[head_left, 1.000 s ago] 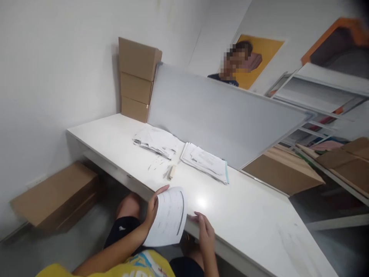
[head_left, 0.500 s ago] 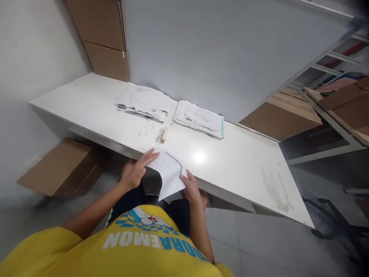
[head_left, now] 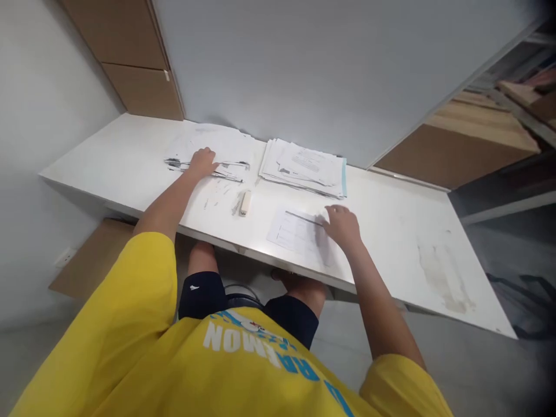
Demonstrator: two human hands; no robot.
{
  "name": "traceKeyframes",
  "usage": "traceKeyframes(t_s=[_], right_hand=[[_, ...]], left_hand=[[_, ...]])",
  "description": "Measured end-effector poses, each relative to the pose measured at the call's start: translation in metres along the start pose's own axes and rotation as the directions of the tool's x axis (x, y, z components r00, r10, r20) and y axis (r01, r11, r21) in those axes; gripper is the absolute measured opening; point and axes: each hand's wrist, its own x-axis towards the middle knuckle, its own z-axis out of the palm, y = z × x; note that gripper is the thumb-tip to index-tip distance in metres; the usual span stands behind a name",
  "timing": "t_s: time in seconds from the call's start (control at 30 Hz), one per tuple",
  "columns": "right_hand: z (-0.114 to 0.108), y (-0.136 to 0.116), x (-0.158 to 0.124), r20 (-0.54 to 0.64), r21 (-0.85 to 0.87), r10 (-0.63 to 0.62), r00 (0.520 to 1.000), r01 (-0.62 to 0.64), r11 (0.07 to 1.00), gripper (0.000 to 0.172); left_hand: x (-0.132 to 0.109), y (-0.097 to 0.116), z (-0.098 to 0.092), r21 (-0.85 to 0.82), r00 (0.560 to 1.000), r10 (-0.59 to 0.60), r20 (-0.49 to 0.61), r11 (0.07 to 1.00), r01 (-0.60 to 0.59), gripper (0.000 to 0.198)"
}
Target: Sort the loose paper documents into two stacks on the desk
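A single printed sheet (head_left: 295,230) lies flat near the front edge of the bench (head_left: 399,255). The right hand (head_left: 343,226) presses on its far corner, fingers spread, gripping nothing. The left hand (head_left: 202,162) rests curled on the ruffled paper pile (head_left: 226,142); I cannot tell whether it pinches a page. That pile looks unsorted beside the squared stack (head_left: 304,168), with a small stapler (head_left: 245,202) in front.

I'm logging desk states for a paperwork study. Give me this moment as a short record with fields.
left hand: resting on the loose paper pile
right hand: fingers down on a single printed sheet
small beige object: lies between the hands, untouched, perhaps a stapler
neater paper stack: right of the pile, untouched
surface: white desk
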Motion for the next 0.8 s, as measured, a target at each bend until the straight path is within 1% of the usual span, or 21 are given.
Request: traceKeyframes(t_s=[0.03,0.07,0.1,0.17,0.23,0.27,0.3,0.37,0.4,0.47,0.5,0.57,0.63,0.67,0.7,0.73,0.77,0.8], right_hand=[[0.004,-0.003,-0.010,-0.091,0.015,-0.013,0.996,0.015,1.000,0.044],[0.010,-0.008,-0.025,-0.154,0.049,-0.024,0.988,0.032,0.998,0.045],[0.016,-0.015,-0.044,-0.193,0.090,-0.028,0.981,0.046,0.995,0.046],[0.030,-0.032,-0.087,-0.221,0.158,-0.011,0.975,0.047,0.986,0.050],[0.043,-0.051,-0.129,-0.214,0.193,0.051,0.976,-0.008,0.981,0.055],[0.050,-0.060,-0.146,-0.204,0.200,0.088,0.975,-0.047,0.979,0.056],[0.055,-0.067,-0.159,-0.190,0.203,0.117,0.975,-0.077,0.976,0.057],[0.061,-0.074,-0.172,-0.158,0.213,0.129,0.979,-0.094,0.972,0.057],[0.061,-0.075,-0.172,-0.146,0.226,0.119,0.982,-0.084,0.971,0.056],[0.057,-0.074,-0.163,-0.143,0.267,0.090,0.986,-0.049,0.962,0.054],[0.053,-0.073,-0.157,-0.158,0.291,0.080,0.984,-0.031,0.956,0.052],[0.040,-0.075,-0.146,-0.214,0.345,0.070,0.974,0.008,0.939,0.048],[0.026,-0.085,-0.140,-0.260,0.442,0.089,0.962,0.037,0.896,0.043],[0.020,-0.094,-0.139,-0.246,0.539,0.123,0.961,0.030,0.842,0.041],[0.015,-0.105,-0.140,-0.201,0.651,0.164,0.966,0.007,0.759,0.039],[0.012,-0.117,-0.142,-0.138,0.747,0.189,0.972,-0.023,0.664,0.038],[0.012,-0.131,-0.144,-0.052,0.838,0.222,0.974,-0.078,0.540,0.037],[0.012,-0.145,-0.147,0.038,0.901,0.251,0.967,-0.142,0.411,0.037]], left_hand=[[0.000,-0.003,0.003,0.022,1.000,0.024,-0.002,0.999,-0.024,0.047],[-0.001,-0.006,0.004,0.032,0.999,0.047,-0.008,0.998,-0.047,0.044],[-0.002,-0.008,0.005,0.034,0.998,0.064,-0.007,0.997,-0.063,0.042],[-0.002,-0.012,0.002,0.027,0.996,0.088,0.025,0.996,-0.088,0.039],[-0.002,-0.012,-0.005,0.014,0.993,0.114,0.040,0.993,-0.115,0.039],[-0.002,-0.009,-0.009,0.000,0.992,0.127,0.015,0.992,-0.127,0.041],[-0.005,-0.004,-0.014,-0.023,0.990,0.134,-0.038,0.991,-0.135,0.043],[-0.020,0.015,-0.023,-0.120,0.969,0.139,-0.203,0.979,-0.166,0.047],[-0.033,0.028,-0.028,-0.193,0.947,0.138,-0.291,0.961,-0.200,0.049],[-0.074,0.058,-0.034,-0.375,0.892,0.130,-0.433,0.874,-0.310,0.049],[-0.100,0.072,-0.035,-0.477,0.877,0.102,-0.470,0.806,-0.350,0.048],[-0.159,0.095,-0.033,-0.663,0.883,-0.012,-0.468,0.666,-0.343,0.046],[-0.218,0.106,-0.022,-0.805,0.893,-0.176,-0.415,0.528,-0.270,0.044],[-0.244,0.108,-0.014,-0.866,0.894,-0.267,-0.360,0.453,-0.213,0.044],[-0.265,0.108,-0.006,-0.916,0.901,-0.337,-0.274,0.376,-0.139,0.043],[-0.281,0.108,0.002,-0.949,0.908,-0.381,-0.175,0.310,-0.053,0.041],[-0.293,0.107,0.009,-0.965,0.919,-0.388,-0.071,0.261,0.035,0.039],[-0.300,0.106,0.014,-0.966,0.926,-0.376,0.023,0.231,0.117,0.038]])
